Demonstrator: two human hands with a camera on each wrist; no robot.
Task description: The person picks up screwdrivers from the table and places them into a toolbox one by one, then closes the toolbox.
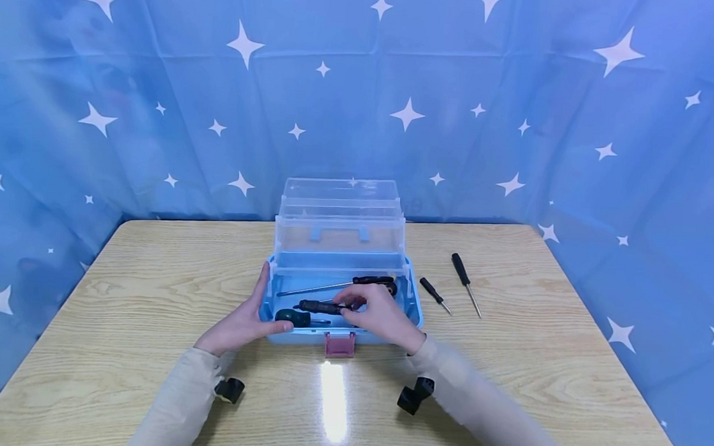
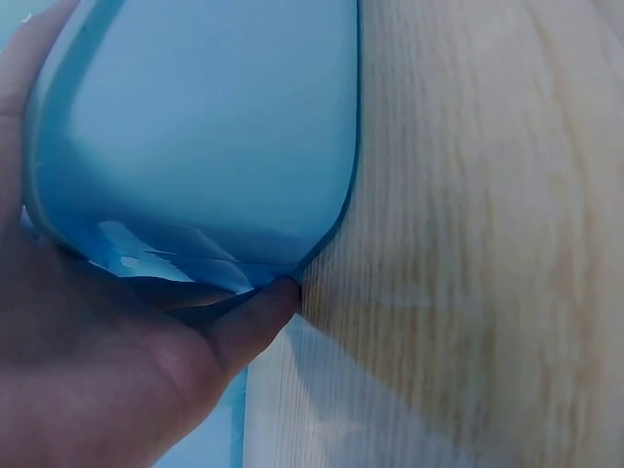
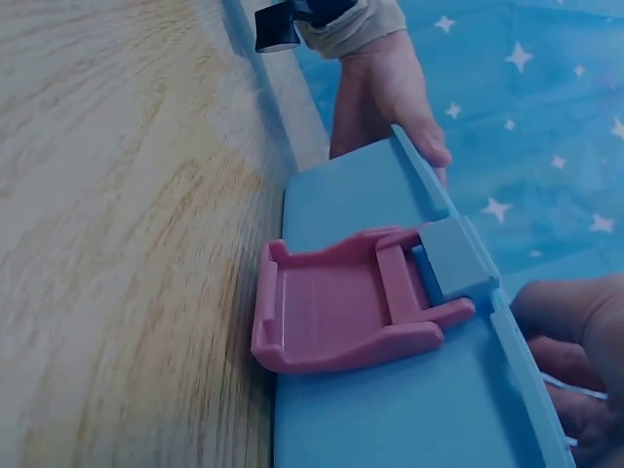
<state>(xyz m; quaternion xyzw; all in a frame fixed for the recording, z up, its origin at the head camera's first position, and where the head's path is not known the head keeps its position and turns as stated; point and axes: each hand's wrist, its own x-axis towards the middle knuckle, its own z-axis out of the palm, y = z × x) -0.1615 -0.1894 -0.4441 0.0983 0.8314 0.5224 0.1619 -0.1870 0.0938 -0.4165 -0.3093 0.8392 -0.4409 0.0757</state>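
A light blue toolbox [image 1: 414,307] stands on the table with its clear lid [image 1: 341,212] raised. My left hand [image 1: 239,321] holds its front left corner, thumb at the front rim and fingers along the side. Inside the box, my right hand [image 1: 382,315] pinches a dark-handled screwdriver [image 1: 316,307] lying nearly level. Below that is a stubby green-handled screwdriver [image 1: 293,317]. A long screwdriver with a black handle [image 1: 373,280] lies behind. In the right wrist view the pink latch [image 3: 331,302] hangs down at the front, with my right fingers [image 3: 575,322] inside the rim.
Two black-handled screwdrivers lie on the table to the right of the box, a small one [image 1: 431,290] and a longer one [image 1: 461,269]. A blue curtain with white stars [image 1: 339,101] hangs behind the wooden table [image 1: 179,267].
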